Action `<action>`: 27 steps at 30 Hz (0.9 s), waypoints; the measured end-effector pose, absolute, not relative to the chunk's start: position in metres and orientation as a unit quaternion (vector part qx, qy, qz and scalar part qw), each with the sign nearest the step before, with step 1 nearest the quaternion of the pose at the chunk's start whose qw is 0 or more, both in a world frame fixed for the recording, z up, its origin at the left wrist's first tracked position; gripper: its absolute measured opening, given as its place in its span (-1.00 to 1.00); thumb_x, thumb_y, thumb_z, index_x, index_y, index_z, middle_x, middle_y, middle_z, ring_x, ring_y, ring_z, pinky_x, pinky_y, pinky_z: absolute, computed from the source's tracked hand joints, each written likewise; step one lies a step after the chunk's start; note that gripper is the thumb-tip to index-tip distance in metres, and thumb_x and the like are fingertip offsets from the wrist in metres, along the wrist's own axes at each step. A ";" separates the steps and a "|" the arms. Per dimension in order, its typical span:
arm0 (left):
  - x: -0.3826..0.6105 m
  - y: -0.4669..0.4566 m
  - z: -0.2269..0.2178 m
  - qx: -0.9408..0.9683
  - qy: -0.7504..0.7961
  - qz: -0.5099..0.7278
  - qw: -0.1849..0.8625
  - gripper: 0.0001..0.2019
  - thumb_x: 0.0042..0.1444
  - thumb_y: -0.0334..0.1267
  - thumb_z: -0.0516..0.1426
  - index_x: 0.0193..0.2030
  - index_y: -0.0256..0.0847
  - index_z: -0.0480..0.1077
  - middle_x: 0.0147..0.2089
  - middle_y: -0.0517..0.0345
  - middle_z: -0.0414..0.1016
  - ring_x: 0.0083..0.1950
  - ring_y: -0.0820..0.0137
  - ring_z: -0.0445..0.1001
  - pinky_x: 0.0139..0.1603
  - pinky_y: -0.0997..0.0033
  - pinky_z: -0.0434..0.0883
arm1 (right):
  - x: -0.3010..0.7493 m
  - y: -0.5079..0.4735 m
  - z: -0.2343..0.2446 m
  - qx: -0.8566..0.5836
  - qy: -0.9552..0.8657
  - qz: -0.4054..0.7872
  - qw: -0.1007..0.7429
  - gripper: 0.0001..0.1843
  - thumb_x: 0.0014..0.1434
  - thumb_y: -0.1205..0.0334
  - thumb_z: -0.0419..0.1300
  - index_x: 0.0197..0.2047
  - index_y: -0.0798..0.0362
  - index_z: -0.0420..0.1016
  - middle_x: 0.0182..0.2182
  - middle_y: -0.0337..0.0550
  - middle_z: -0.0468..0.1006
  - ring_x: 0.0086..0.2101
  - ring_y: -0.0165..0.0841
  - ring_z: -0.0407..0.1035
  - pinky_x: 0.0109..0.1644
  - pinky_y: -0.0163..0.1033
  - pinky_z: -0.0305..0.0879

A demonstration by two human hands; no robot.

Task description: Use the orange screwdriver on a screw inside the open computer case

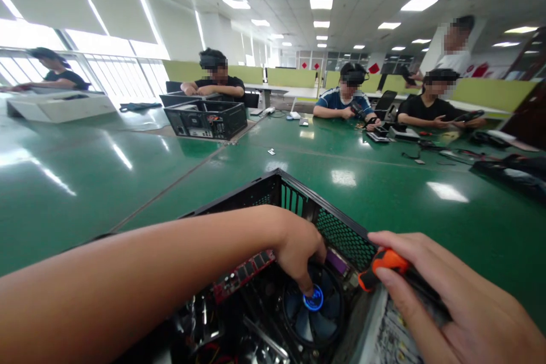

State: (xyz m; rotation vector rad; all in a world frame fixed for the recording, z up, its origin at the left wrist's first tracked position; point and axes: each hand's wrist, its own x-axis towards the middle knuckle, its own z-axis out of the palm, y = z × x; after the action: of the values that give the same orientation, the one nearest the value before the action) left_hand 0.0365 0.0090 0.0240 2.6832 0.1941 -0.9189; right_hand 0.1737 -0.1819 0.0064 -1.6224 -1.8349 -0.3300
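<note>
An open black computer case (341,233) lies in front of me, with a mesh panel along its far right side. Inside it is a round cooling fan (330,318) with dark blades and a blue hub. My left hand (298,244) reaches in from the left and is closed on the fan, one fingertip at the hub and the others over its far rim, partly hidden. By the case's right edge, my right hand (460,296) grips an orange and black screwdriver (390,261) by its handle; the shaft is not visible. A red circuit board (245,273) shows beneath my left wrist.
Across the green table (239,182), another open computer case (205,116) stands before a seated person. Several other people are around the table. A white box (62,105) sits far left; cables (460,153) and dark parts (512,173) lie at the right. A small white piece (272,152) lies mid-table.
</note>
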 end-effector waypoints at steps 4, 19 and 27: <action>0.040 0.007 0.033 0.931 0.074 -0.325 0.146 -0.47 -0.01 0.06 0.25 0.10 -0.08 0.54 0.02 -0.02 0.64 -0.03 0.13 0.56 -0.05 0.23 0.44 | 0.179 -0.182 0.014 -0.583 -0.727 -0.095 0.349 -0.83 0.36 0.23 0.15 0.02 -0.10 0.36 -0.26 -0.23 0.60 -0.32 -0.40 0.60 -0.29 -0.38 0.50; 0.046 -0.031 0.074 0.903 0.170 -0.377 0.113 -0.14 -0.22 0.15 0.34 0.30 0.02 0.39 0.22 0.01 0.54 0.20 -0.01 0.51 0.24 0.05 0.39 | 0.181 -0.204 0.047 -0.594 -0.724 -0.028 0.348 -0.53 0.22 0.48 0.03 0.17 0.08 0.44 -0.04 -0.04 0.65 -0.09 -0.28 0.62 -0.04 -0.23 0.55; 0.037 -0.022 0.059 0.902 0.159 -0.378 0.135 -0.17 -0.28 0.17 0.35 0.24 0.07 0.45 0.14 0.09 0.60 0.14 0.00 0.54 0.20 0.07 0.41 | 0.180 -0.206 0.046 -0.578 -0.734 -0.008 0.357 -0.44 0.17 0.50 0.09 0.21 -0.04 0.44 0.02 -0.14 0.66 -0.04 -0.33 0.61 0.02 -0.34 0.50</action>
State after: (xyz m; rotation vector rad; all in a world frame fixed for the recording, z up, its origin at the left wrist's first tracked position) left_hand 0.0373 -0.0216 0.0586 2.6143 0.4611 -1.0945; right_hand 0.1802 -0.2061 0.0461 -1.4923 -1.8940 -0.0197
